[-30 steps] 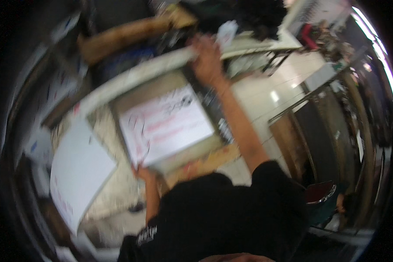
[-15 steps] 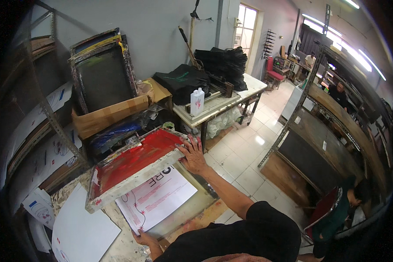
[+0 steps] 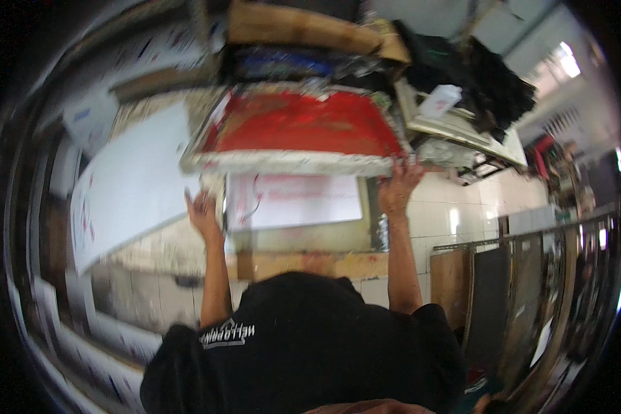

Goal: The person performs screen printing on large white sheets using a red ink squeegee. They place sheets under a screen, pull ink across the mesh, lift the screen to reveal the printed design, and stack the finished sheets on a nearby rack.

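Note:
A screen printing frame (image 3: 286, 163) with a pale, paint-stained edge and red ink (image 3: 303, 124) across its mesh is tilted up in front of me. My right hand (image 3: 401, 185) grips its near right corner. Beneath the frame, a white printed sheet (image 3: 297, 203) with red lines of print lies on the glassy printing bed (image 3: 297, 236); the frame hides its far part. My left hand (image 3: 204, 212) is off the frame, just below its left corner, fingers apart and nothing seen in them. It is near the edge of a large white sheet (image 3: 134, 176) on the left. Motion blurs the view.
Shelving with stacked printed sheets (image 3: 117, 317) runs along the left. Behind the frame are a cardboard box (image 3: 303, 29) and a side table bearing a white bottle (image 3: 439, 101) and black cloth stacks (image 3: 497, 86). A rack of dark boards (image 3: 490, 293) stands right, past the tiled floor.
The view has swung so the frame now lies straight ahead. My left hand has left the printed sheet's near corner and moved up to the left. My right hand stays on the frame.

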`<state>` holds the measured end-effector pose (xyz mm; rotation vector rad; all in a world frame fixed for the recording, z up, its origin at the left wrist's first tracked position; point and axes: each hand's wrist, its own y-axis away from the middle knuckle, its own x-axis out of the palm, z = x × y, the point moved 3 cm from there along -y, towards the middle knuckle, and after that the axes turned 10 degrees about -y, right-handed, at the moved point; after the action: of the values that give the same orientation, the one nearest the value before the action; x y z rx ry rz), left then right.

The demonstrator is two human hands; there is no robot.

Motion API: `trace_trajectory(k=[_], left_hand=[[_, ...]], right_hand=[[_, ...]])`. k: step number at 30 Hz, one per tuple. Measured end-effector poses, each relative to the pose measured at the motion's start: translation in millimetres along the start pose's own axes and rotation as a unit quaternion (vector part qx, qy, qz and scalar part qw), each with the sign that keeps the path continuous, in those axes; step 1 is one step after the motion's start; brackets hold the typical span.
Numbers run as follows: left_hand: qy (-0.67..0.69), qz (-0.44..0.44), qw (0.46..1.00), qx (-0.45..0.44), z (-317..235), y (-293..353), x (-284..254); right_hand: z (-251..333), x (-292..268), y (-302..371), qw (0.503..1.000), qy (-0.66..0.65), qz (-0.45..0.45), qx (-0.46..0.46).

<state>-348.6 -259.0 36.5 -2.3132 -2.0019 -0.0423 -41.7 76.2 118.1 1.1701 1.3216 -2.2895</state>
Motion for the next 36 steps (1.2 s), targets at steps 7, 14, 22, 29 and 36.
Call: trace_trajectory(k=[7,14,22,29,36], left_hand=[[0.067,0.093,0.993,0.036,-52.8,-29.5,11.0],[0.043,0.063,0.996,0.041,-24.2,-28.2,14.9],[-0.21,-0.022,0.976,0.056,48.8,-12.5,-14.2],[-0.219,-0.01,0.967,0.128,84.8,-13.5,-15.6],[-0.29,-0.018,0.948,0.131,73.1,-10.5,-24.1]], right_hand=[[0.5,10.7,16.9,0.999,-0.007,-0.037,-0.033],[2.6,6.1,35.7,0.999,0.018,0.021,0.034],[55.7,27.7,-54.2,0.984,-0.167,0.053,0.005],[13.5,210.1,-173.8,0.989,-0.057,0.123,-0.064],[-2.9,326.0,-239.3,0.956,0.079,0.25,-0.129]])
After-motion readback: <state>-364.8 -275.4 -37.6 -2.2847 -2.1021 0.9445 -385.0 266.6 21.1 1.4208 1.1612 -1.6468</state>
